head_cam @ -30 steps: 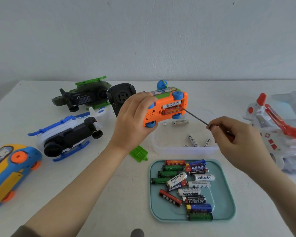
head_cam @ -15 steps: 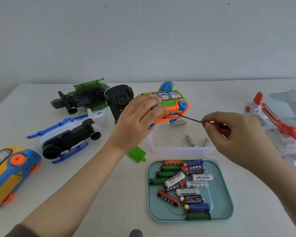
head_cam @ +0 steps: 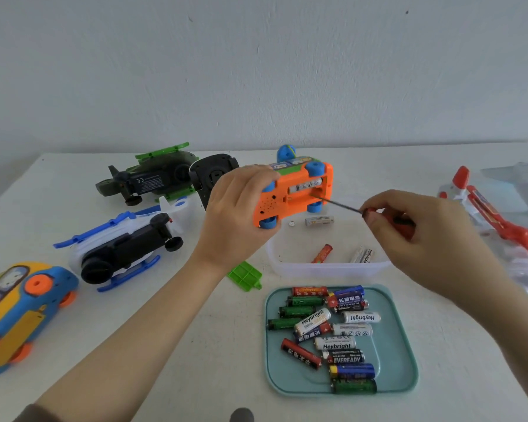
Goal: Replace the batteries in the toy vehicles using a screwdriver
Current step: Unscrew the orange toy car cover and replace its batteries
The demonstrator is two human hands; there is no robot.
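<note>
My left hand [head_cam: 237,216] grips an orange toy car [head_cam: 293,193] with blue wheels, tilted so its underside faces me. Its battery bay is uncovered, with one white battery [head_cam: 304,186] inside. My right hand [head_cam: 421,239] pinches a red-handled screwdriver [head_cam: 342,206]; the thin shaft's tip touches the lower edge of the bay. Just below the car stands a clear plastic tub [head_cam: 326,266], and a red battery [head_cam: 321,253] lies in it with a few white ones. A green battery cover [head_cam: 245,275] rests on the table near my left wrist.
A teal tray [head_cam: 404,354] holds several loose batteries in front of the tub. To the left lie a white-and-blue helicopter [head_cam: 125,245], a dark green helicopter [head_cam: 153,175], a black remote [head_cam: 212,175] and a yellow-blue car [head_cam: 19,312]. A white-and-red plane [head_cam: 494,220] sits at right.
The car was tipped downward half a second ago, then turned back underside up. A red battery now lies in the tub that was not there before. The screwdriver tip stays at the bay.
</note>
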